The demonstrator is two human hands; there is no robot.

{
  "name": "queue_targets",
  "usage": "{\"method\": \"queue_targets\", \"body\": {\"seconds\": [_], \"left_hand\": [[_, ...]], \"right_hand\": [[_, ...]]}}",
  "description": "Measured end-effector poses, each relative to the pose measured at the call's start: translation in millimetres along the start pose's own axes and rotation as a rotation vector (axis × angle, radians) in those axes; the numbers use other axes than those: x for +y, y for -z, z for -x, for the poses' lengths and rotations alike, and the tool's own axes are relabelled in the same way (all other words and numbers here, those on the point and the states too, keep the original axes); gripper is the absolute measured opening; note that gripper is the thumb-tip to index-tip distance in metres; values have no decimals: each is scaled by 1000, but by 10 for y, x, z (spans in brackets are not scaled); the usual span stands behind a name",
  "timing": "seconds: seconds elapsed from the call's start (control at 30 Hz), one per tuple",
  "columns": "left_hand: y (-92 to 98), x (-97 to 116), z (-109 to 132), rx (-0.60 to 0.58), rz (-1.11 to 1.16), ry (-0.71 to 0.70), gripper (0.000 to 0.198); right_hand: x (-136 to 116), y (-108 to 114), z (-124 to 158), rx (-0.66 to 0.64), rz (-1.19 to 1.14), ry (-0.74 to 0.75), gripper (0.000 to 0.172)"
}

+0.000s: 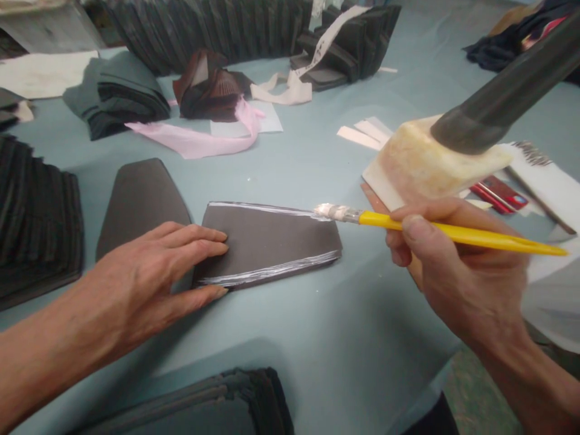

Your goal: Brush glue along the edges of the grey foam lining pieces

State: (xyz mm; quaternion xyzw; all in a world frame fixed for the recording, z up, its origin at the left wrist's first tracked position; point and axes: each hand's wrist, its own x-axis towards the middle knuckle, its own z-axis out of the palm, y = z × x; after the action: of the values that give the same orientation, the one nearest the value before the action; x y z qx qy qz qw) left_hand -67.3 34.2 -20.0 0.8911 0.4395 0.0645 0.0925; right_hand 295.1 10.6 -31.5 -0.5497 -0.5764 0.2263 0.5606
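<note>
My left hand lies with fingers stretched out on the wide end of a dark grey tapered panel, its thumb along the near edge. White paste-like streaks run along the panel's two long edges. My right hand grips a brush with a yellow handle and a metal ferrule. White paste coats its bristles, which touch the far edge close to the panel's narrow end. A second grey panel lies partly behind my left hand.
A dark tube with a yellowed block at its end reaches in above my right hand. Stacks of dark panels stand at left, back and front. A pink cloth strip and red phone-like object lie beyond.
</note>
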Motion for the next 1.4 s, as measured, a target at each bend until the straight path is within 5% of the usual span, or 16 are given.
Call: {"method": "queue_targets", "body": {"seconds": [0.37,0.7,0.97,1.4], "left_hand": [[107,64,-13,-51,34,11,66],[108,92,-53,-10,128,45,49],[-39,127,21,1,-209,-96,52],[24,76,4,106,-82,-16,17]], "right_hand": [[12,183,303,0,-14,88,9],[-13,232,476,16,-74,53,11],[-135,195,561,33,2,120,9],[-106,78,455,83,-83,245,22]]}}
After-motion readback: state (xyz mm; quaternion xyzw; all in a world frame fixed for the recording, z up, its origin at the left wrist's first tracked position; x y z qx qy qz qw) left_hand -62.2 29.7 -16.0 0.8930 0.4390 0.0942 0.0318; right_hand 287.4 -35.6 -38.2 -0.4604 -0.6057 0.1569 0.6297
